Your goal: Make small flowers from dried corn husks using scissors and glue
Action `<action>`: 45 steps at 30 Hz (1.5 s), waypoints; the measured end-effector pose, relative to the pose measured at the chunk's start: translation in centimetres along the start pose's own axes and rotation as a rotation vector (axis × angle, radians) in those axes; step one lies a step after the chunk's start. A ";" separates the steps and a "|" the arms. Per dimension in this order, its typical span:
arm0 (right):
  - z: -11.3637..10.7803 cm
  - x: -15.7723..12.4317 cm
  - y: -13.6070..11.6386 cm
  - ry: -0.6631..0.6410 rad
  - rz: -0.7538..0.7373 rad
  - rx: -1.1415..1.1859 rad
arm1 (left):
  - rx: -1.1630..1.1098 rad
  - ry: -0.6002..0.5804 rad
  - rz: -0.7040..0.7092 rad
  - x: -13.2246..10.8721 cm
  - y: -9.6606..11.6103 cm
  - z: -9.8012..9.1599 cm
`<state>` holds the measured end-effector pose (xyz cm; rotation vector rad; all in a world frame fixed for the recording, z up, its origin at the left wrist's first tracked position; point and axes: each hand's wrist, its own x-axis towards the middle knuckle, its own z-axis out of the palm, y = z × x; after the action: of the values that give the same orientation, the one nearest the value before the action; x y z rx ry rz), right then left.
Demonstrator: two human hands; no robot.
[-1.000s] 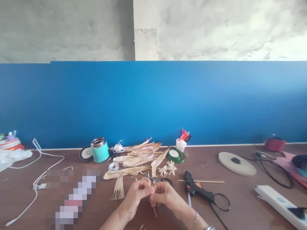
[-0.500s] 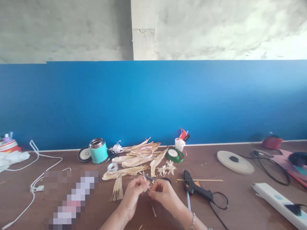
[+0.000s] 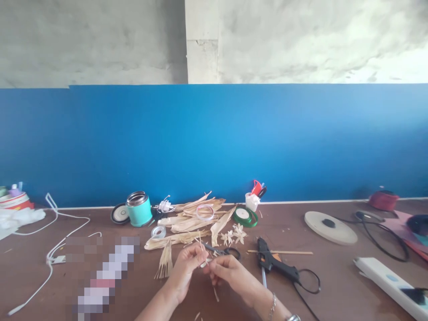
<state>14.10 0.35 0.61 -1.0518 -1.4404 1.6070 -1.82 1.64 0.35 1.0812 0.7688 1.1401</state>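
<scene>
My left hand (image 3: 185, 269) is closed in a pinch on a thin, pale strip of dried corn husk (image 3: 200, 240), whose end sticks up above the fingertips. Close by on the right, my right hand (image 3: 232, 274) pinches with thumb and forefinger beside a small pale bit of husk between the hands; its exact hold is partly hidden. A narrow husk strip (image 3: 216, 293) shows below the right fingers. Just beyond the hands lie black-handled scissors (image 3: 234, 253), partly covered. A fringed husk piece (image 3: 165, 262) lies left of them, and star-shaped husk flowers (image 3: 238, 233) lie behind.
Dried husks (image 3: 187, 223) are heaped at the back, with a green ribbon roll (image 3: 243, 215) and clear tape (image 3: 158, 232) around them. A glue gun (image 3: 276, 265) lies across a wooden stick (image 3: 296, 253). A turquoise flask (image 3: 139, 211), power strip (image 3: 389, 281) and white cable (image 3: 50, 267) flank the work.
My right hand has shifted slightly and its lower fingers show more. More of the scissors and a pale bit between the hands are visible. The whole view has moved a little.
</scene>
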 end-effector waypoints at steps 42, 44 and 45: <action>0.2 -1.4 -0.5 0.103 -0.688 -0.754 | 0.303 -0.219 -0.134 -0.3 0.2 0.1; 0.3 -1.1 -0.2 0.163 -0.681 -0.736 | 0.365 -0.163 -0.045 -0.2 0.1 0.1; 0.2 -0.9 0.1 0.214 -0.670 -0.725 | 0.413 -0.107 0.014 -0.2 0.1 0.1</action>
<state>14.25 -0.61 0.60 -0.9161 -1.9942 0.4834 -1.81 1.44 0.51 1.4802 0.9370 0.9464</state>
